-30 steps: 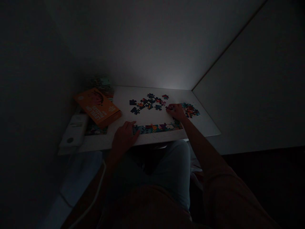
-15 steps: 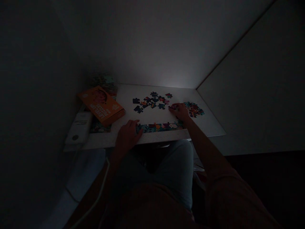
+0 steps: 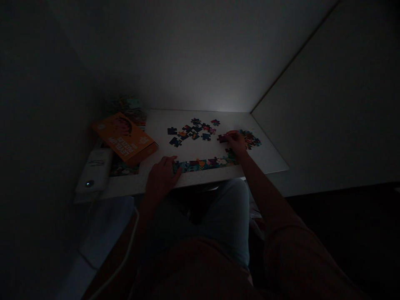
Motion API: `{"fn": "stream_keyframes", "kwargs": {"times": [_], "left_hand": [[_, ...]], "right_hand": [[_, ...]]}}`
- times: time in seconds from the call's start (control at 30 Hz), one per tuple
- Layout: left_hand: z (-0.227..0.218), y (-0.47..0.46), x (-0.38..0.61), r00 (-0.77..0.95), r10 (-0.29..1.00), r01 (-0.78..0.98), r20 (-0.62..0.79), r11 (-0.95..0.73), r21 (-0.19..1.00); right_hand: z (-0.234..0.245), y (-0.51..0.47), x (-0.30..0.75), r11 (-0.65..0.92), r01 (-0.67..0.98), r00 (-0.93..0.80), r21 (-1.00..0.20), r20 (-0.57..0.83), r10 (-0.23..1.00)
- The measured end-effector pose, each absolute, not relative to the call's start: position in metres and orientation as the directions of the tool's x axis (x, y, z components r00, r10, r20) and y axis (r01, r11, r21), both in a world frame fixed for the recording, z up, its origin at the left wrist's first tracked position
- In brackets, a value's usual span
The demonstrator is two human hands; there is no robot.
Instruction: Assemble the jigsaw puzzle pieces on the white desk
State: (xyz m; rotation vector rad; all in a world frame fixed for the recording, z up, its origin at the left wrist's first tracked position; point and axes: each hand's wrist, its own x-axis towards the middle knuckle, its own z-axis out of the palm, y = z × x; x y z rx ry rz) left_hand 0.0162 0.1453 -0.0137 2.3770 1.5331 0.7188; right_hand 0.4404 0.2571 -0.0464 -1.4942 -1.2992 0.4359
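My right hand (image 3: 236, 143) is closed on a dark purple puzzle piece (image 3: 222, 138), held by its right side at or just above the tabletop. Along the near edge runs a joined strip of puzzle pieces (image 3: 202, 164) in teal, yellow and purple. My left hand (image 3: 163, 173) rests at the strip's left end, thumb and fingers apart around that corner. Beyond the strip lie several loose dark puzzle pieces (image 3: 194, 135). A heap of puzzle pieces (image 3: 252, 139) sits just right of my right hand, which partly hides the strip's right end.
An orange puzzle box (image 3: 126, 139) lies tilted on a printed sheet (image 3: 125, 168) at the left. Beside it is a white device (image 3: 95, 171) with a cable. Walls border the white table (image 3: 271, 160) at the back and right. The light is dim.
The dark purple piece in my right hand shows more plainly now, turned to another angle. My left hand stays at the strip's left end. The whole view has shifted slightly.
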Motion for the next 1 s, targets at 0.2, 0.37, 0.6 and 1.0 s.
{"fn": "stream_keyframes", "kwargs": {"times": [0.2,0.37,0.6,1.0], "left_hand": [[-0.017,0.147,0.015,0.326,0.897,0.795,0.301,-0.432,0.427],[-0.014,0.145,0.015,0.327,0.898,0.797,0.293,-0.429,0.424],[-0.010,0.143,0.017,0.308,0.914,0.805,0.263,-0.398,0.439],[-0.009,0.143,0.016,0.304,0.915,0.800,0.264,-0.396,0.451]], "right_hand": [[-0.044,0.254,0.438,0.133,0.373,0.435,-0.918,0.300,0.849],[-0.049,0.256,0.442,0.178,0.327,0.411,-0.928,0.309,0.858],[-0.061,0.260,0.451,0.211,0.266,0.447,-0.941,0.314,0.837],[-0.055,0.259,0.449,0.240,0.350,0.356,-0.905,0.366,0.860]]}}
